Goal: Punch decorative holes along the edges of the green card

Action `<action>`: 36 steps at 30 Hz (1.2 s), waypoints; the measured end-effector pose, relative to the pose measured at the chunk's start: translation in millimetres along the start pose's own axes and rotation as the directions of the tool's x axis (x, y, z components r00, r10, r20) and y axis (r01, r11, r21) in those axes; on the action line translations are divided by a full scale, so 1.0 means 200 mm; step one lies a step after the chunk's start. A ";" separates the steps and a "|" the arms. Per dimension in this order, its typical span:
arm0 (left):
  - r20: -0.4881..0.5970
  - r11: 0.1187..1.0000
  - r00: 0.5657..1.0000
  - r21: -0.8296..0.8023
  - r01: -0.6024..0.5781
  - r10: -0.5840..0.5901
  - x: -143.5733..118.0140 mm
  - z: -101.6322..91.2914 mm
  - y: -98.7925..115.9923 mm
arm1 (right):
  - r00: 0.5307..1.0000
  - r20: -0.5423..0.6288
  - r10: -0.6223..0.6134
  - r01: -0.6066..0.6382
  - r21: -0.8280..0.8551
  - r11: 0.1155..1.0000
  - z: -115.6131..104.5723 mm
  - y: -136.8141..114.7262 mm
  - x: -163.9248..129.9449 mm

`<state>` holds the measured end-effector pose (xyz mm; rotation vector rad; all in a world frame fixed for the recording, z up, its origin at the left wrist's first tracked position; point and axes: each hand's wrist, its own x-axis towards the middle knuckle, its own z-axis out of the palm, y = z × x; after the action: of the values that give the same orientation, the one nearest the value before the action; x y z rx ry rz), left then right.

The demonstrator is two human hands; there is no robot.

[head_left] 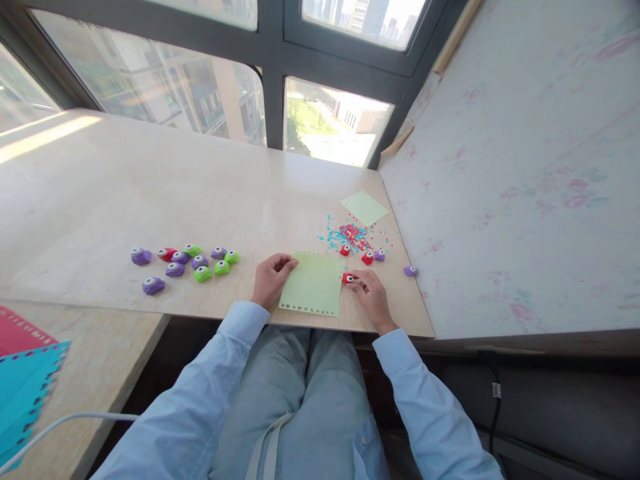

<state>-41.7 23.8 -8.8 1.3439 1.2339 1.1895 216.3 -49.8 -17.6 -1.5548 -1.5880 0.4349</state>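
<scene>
Punch [346, 278] in right grip [371, 295], long axis sideways, pointing toward paper [313, 283]

I set the clock on the paper sheet [315, 285], flat on the ledge [150, 173]. Left hand [271, 280] at 9, on its edge; punch cluster [199, 263] farther out. At 3: held punch [347, 279], right hand [373, 297], lone punch [411, 271], wall [500, 220]. Confetti [353, 235] at 1, second sheet [365, 208] behind. Window [335, 120] at 12.
</scene>
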 end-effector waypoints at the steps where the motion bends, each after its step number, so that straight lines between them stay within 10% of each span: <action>1: 0.000 1.000 1.000 0.001 0.000 0.000 0.00 0.00 0.00 | 1.000 0.004 -0.002 0.002 -0.002 1.000 0.00 0.00 0.00; 36: -0.001 0.999 1.000 -0.030 0.016 -0.016 0.00 0.00 0.00 | 0.999 0.032 0.016 -0.015 -0.028 0.999 -0.01 0.00 -0.01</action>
<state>-41.6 23.2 -8.4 1.3086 1.2211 1.1937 217.9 -52.1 -15.9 -1.5891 -1.6141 0.4500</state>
